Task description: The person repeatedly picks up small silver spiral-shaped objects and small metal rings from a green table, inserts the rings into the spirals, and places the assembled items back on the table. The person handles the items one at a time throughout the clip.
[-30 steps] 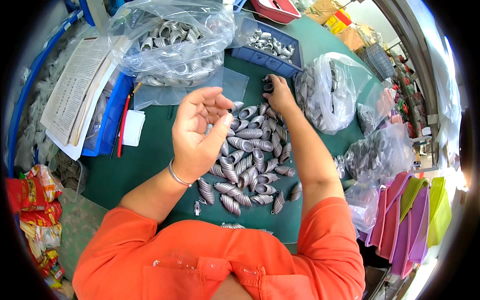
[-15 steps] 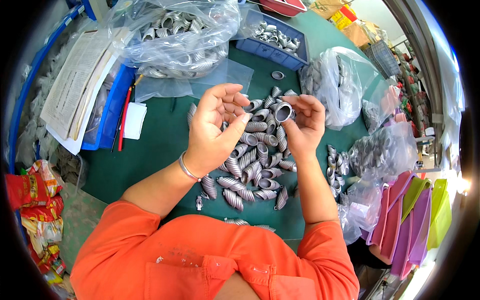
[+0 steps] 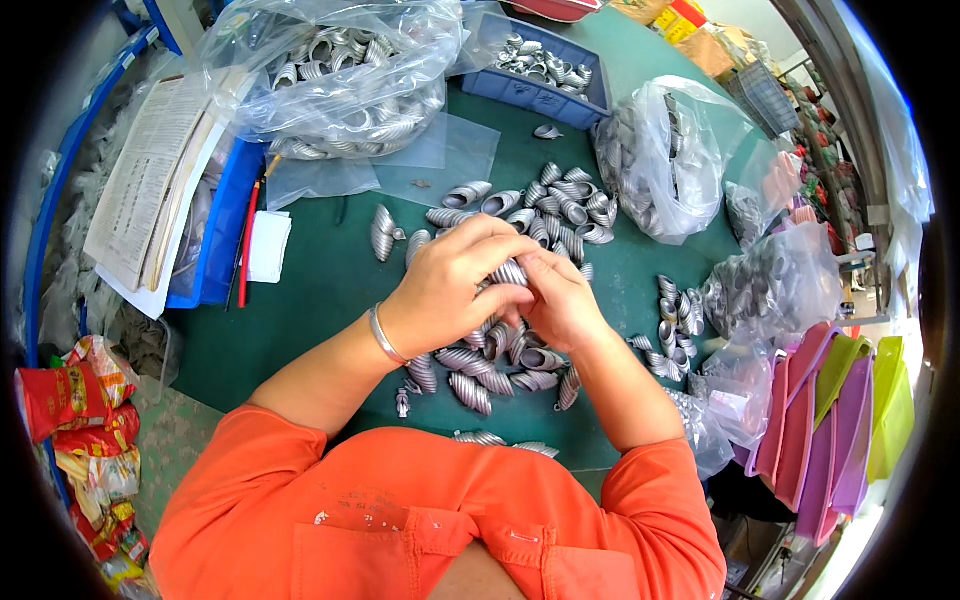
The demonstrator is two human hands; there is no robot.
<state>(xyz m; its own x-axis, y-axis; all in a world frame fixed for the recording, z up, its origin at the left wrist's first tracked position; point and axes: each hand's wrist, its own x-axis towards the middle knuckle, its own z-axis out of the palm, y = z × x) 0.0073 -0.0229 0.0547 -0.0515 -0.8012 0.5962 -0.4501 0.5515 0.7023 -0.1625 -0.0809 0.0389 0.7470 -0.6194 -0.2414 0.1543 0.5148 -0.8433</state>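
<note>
Over the middle of the pile, my two hands meet on one grey, spiral-ribbed metal piece [image 3: 509, 272], hollow like the others. My left hand [image 3: 450, 275], with a silver bangle at the wrist, curls its fingers around the piece from the left. My right hand [image 3: 563, 302] closes on it from the right, and its fingertips touch those of the left. The fingers cover most of the piece. Beneath and around them lies a loose pile of similar ribbed pieces [image 3: 540, 358] on the green tabletop [image 3: 300, 340].
Clear bags of ribbed pieces stand at the far left [image 3: 350, 125] and right [image 3: 665, 170]. Between them is a blue bin [image 3: 540, 95] of small metal parts. Papers [image 3: 155, 170] and a red pen [image 3: 246, 250] lie left. Pink, purple and green plastic trays [image 3: 810, 430] sit right.
My hands have come together from apart. The left, earlier open, has closed on the piece that the right was holding up. The view has shifted slightly.
</note>
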